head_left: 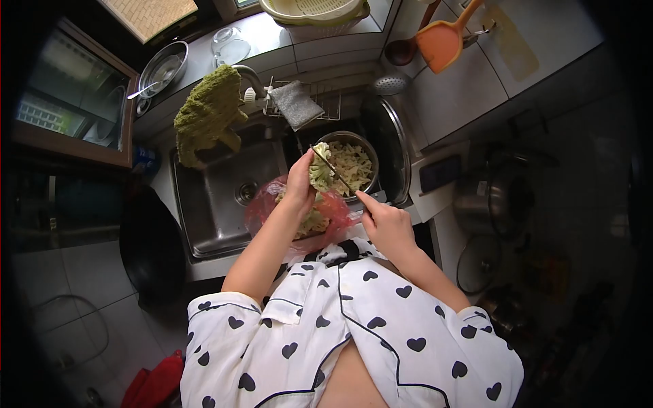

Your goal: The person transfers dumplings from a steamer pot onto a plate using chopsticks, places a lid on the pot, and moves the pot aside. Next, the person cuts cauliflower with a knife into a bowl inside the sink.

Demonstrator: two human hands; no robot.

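A person in a white pyjama top printed with black hearts (pixel 354 326) is standing at a kitchen counter, seen from directly above. The left hand (pixel 300 182) is holding a pale, knobbly piece of cauliflower (pixel 319 170) up over the stainless steel sink (pixel 218 183), with the fingers curled and pinching the floret from the side. The right hand (pixel 384 221) is gripping the handle of a slim, dark-bladed kitchen knife (pixel 331 167), fingers wrapped closed around it. The blade is slanting up and to the left, and its tip is touching the cauliflower.

Just behind the knife, a round metal bowl (pixel 354 163) is sitting at the right end of the sink, filled with small pale cut pieces. Below the left hand, a translucent pink plastic bag (pixel 333 207) is lying on the sink's front edge, holding more pale scraps.

A shaggy green cloth (pixel 207 112) is hanging over the curved tap (pixel 248 73), and a grey dishcloth (pixel 296 103) is draped on a wire rack behind the sink. An orange plastic spatula (pixel 442 37) is hanging on the tiled wall to the upper right, with a metal ladle (pixel 391 83) near it. A steel pot (pixel 493 197) is standing on the stove to the right.
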